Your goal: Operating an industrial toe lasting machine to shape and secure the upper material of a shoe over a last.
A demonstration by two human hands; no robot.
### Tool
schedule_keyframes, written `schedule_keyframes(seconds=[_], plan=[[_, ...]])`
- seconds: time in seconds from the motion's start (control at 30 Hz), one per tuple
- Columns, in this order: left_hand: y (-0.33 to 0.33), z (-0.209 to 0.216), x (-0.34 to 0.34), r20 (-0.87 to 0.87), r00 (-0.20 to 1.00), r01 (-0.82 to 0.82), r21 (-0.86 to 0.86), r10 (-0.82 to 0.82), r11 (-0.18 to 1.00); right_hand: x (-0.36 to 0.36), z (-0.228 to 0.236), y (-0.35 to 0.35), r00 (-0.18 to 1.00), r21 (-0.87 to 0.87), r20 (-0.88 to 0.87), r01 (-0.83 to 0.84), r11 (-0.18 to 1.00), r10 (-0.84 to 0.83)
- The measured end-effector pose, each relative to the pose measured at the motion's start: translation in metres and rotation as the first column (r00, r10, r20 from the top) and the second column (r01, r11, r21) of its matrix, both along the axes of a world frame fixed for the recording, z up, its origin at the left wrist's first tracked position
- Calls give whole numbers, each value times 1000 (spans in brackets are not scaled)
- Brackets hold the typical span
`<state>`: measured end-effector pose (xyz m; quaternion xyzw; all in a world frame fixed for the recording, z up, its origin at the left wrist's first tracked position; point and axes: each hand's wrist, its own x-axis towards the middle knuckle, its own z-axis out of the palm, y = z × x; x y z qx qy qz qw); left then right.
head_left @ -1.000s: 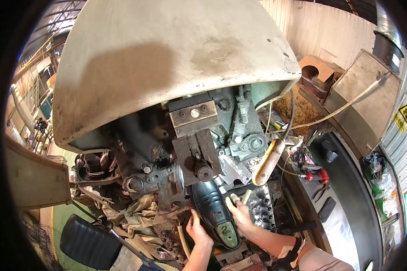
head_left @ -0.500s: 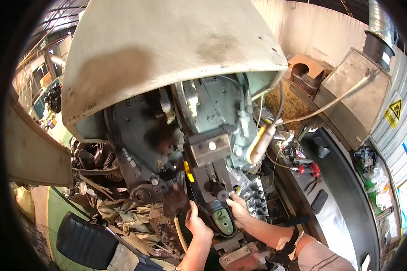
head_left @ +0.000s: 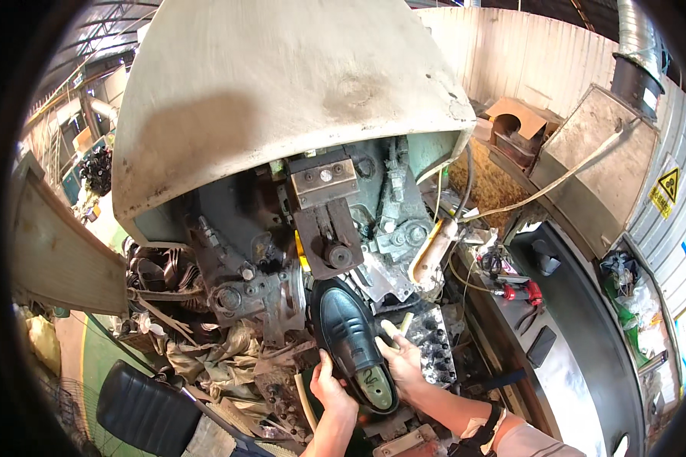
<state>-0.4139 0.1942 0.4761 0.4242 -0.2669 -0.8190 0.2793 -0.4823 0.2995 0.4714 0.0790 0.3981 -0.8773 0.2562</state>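
A black leather shoe (head_left: 345, 324), fitted on a green last (head_left: 374, 388), lies toe away from me in front of the machine's press head (head_left: 325, 228). My left hand (head_left: 334, 387) grips its left side near the heel, the thumb against the upper. On the opposite side my right hand (head_left: 402, 362) holds the shoe by the heel; a pale covering shows on one raised finger. The toe sits just below the press head's round knob (head_left: 337, 256). Most of my left fingers and the shoe's underside are hidden.
The machine's big pale hood (head_left: 297, 68) overhangs the work. A wooden-handled tool (head_left: 432, 251) hangs at the right, beside a belt bench (head_left: 579, 350) with a red tool (head_left: 523, 292) and a black phone-like slab (head_left: 540, 345). A black seat (head_left: 146, 407) stands at lower left.
The press head has gone up and away from the shoe, so the shoe's black toe and upper now show. Both my hands stay at its heel end; my right fingers have opened out somewhat.
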Motion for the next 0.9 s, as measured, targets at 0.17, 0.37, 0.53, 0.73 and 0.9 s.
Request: schedule_keyframes(seconds=[0.17,0.37,0.53,0.73,0.9], plan=[[-9,3,-12,-4,1000,-14,-4,14,1000,-11,1,-8,1000,23,18,9,1000,-10],[-12,-6,-10,-2,1000,5,5,-5,1000,-12,-2,-9,999,46,49,-11,999,9],[-15,-11,-10,-77,996,55,61,-51,997,-12,6,-9,996,49,92,-21,999,17],[-12,-30,-23,-124,989,-91,-35,86,995,-22,-25,-14,1000,-4,-23,-5,1000,5],[-9,-40,-28,-146,982,-136,-86,123,987,-24,-35,-14,1000,0,-28,1,1000,-1]])
